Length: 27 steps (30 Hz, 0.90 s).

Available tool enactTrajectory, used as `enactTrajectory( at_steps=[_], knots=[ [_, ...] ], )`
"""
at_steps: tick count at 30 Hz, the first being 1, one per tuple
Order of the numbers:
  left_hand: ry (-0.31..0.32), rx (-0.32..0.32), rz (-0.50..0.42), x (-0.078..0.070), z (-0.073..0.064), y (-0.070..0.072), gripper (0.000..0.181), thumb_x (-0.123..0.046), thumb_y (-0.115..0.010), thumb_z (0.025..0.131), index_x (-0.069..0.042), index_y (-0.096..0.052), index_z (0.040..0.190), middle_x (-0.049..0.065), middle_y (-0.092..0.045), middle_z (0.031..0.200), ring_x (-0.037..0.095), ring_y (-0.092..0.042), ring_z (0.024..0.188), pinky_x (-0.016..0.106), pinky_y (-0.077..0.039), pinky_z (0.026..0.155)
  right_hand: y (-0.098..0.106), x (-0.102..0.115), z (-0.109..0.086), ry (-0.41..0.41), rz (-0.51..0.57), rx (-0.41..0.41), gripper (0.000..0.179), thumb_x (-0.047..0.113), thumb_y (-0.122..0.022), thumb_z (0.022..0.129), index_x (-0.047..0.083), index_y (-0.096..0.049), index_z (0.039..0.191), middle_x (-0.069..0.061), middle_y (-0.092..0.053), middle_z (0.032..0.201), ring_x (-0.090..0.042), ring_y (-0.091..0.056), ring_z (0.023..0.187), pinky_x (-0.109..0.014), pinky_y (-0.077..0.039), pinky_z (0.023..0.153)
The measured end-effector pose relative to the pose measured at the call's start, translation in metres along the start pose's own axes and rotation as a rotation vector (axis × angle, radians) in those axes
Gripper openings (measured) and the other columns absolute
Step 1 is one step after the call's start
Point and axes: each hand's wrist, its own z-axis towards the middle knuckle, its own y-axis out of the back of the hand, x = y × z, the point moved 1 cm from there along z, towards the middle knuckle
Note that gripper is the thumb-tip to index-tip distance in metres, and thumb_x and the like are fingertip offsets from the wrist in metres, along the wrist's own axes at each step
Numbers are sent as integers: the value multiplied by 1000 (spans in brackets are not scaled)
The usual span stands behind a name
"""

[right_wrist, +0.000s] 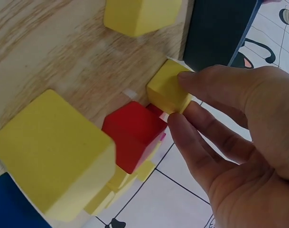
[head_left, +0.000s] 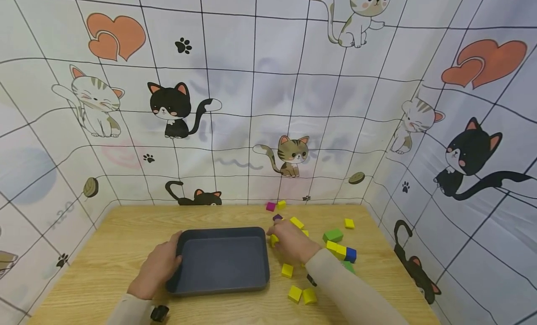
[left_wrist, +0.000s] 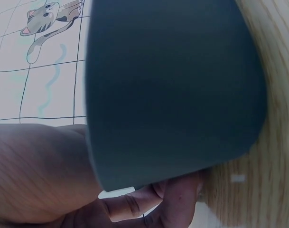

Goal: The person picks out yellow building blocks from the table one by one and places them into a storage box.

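Observation:
A dark grey rectangular tray lies on the wooden table, its inside bare. My left hand grips its left side, thumb over the rim and fingers along the outer wall; the tray wall fills much of the left wrist view. Just right of the tray, my right hand pinches a small yellow block between thumb and fingertips, low over the table. Close beside it in the right wrist view sits a red block, hidden by the hand in the head view.
Loose blocks lie right of the tray: several yellow ones, such as a yellow block in front, a green block, a blue block and a magenta block at the back. A cat-print curtain surrounds the table.

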Motion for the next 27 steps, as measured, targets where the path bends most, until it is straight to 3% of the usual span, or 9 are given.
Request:
enactTrajectory(
  at_steps=[12, 18, 27],
  knots=[
    [-10, -11, -6, 0, -1, 0, 74, 1, -80, 101, 15, -46, 165, 35, -79, 115, 41, -79, 91, 57, -63, 74, -3, -3, 5, 12, 31, 1, 37, 0, -84, 102, 4, -83, 139, -9, -85, 140, -30, -79, 133, -46, -65, 114],
    [-4, -5, -4, -2, 0, 0, 74, 1, -80, 102, 15, -45, 166, 34, -79, 113, 40, -78, 87, 55, -62, 72, 9, 2, 6, -7, 23, -12, 37, 0, -85, 102, 3, -83, 140, -14, -82, 136, -30, -78, 126, -44, -67, 109],
    [3, 7, -24, 1, -1, 1, 75, 1, -80, 102, 15, -44, 166, 40, -78, 122, 49, -80, 99, 62, -65, 81, 30, 24, 22, 29, -59, -82, 36, 3, -90, 100, 1, -84, 135, -14, -84, 130, -31, -80, 120, -42, -68, 106]
  ],
)
